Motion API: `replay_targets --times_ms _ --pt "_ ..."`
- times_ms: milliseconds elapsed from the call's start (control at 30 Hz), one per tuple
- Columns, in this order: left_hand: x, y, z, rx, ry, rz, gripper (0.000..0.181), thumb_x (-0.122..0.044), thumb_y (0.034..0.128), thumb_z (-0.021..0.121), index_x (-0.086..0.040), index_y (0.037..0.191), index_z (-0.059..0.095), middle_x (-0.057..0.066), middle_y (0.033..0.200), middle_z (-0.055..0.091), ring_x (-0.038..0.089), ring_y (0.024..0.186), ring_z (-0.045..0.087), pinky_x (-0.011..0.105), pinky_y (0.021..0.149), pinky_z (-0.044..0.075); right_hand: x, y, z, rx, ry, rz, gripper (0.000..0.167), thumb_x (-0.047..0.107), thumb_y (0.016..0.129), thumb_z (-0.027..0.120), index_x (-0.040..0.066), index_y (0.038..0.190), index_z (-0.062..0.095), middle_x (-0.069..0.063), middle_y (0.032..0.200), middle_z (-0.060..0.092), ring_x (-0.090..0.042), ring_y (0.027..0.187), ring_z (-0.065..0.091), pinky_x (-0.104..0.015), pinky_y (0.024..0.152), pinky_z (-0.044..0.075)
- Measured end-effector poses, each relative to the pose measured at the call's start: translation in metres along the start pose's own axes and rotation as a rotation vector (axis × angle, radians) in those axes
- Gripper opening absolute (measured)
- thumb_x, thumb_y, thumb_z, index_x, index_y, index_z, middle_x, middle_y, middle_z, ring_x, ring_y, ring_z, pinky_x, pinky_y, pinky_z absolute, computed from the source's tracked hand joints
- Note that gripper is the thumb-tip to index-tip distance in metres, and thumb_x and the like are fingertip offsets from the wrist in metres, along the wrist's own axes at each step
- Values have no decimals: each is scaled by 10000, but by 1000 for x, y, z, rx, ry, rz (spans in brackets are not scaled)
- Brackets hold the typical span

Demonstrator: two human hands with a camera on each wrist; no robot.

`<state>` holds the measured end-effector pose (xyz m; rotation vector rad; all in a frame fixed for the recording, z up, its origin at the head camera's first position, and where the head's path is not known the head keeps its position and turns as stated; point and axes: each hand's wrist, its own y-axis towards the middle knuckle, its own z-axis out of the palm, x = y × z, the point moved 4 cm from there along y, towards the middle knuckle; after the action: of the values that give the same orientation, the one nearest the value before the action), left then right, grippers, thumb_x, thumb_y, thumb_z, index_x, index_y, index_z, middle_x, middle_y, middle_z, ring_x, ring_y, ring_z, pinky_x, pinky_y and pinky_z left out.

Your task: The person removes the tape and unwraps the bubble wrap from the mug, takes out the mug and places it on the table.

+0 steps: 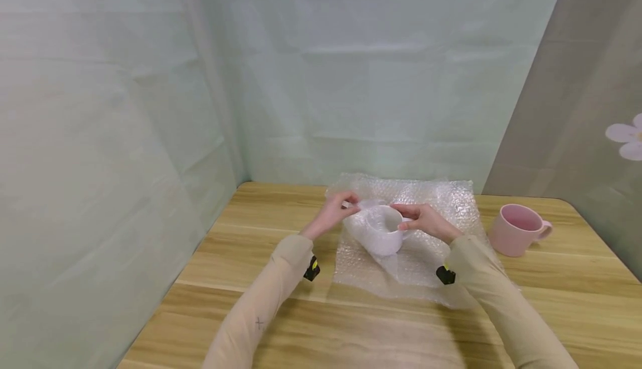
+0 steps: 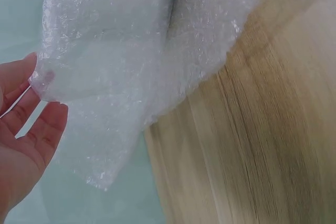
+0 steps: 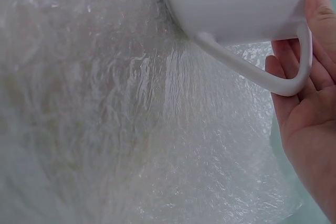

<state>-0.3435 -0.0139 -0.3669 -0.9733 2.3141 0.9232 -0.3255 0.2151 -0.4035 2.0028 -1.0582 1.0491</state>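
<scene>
A white mug [image 1: 388,238] stands on a sheet of bubble wrap [image 1: 441,202], whose left part is folded up against the mug's side. My left hand [image 1: 337,210] pinches the edge of the wrap beside the mug; in the left wrist view the thumb and fingers [image 2: 50,124] grip a corner of the film. My right hand [image 1: 423,221] holds the mug at its rim on the handle side. In the right wrist view the mug's handle [image 3: 257,74] lies against the palm side of the fingers, with the thumb on the mug's wall.
A pink mug [image 1: 516,229] stands to the right of the bubble wrap, its handle facing right. The wooden table [image 1: 241,263] meets pale green cloth walls [image 1: 351,79] at the back and left. A grey panel [image 1: 551,107] hangs at the right.
</scene>
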Motion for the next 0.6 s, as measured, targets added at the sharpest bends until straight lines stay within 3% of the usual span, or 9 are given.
replay_targets --times_ms 233,400,500,600 --pt "6 -13 -10 -41 23 54 113 -32 812 653 -8 902 587 74 930 590 218 938 526 359 852 400 -1 0 1 3 17 18 540 21 816 651 3 1314 443 -182 1282 452 -313 1170 413 -472 956 302" --pt "9 -27 -19 -18 -61 68 122 25 800 622 11 908 567 88 935 572 236 965 517 397 919 369 1 1 1 -4 10 25 556 45 809 666 1 1315 440 -185 1282 451 -315 1169 414 -478 952 306" --pt "1 -37 -27 -9 -140 85 137 74 804 601 75 930 548 169 960 566 301 985 511 456 939 342 2 1 0 -9 8 34 557 45 808 667 3 1315 442 -185 1279 455 -315 1165 419 -481 948 311" --pt "-13 -45 -37 -41 -147 119 160 125 774 611 126 920 545 250 970 560 381 984 500 497 916 346 3 0 0 -13 13 44 553 36 806 666 2 1312 446 -184 1269 465 -315 1162 423 -482 945 314"
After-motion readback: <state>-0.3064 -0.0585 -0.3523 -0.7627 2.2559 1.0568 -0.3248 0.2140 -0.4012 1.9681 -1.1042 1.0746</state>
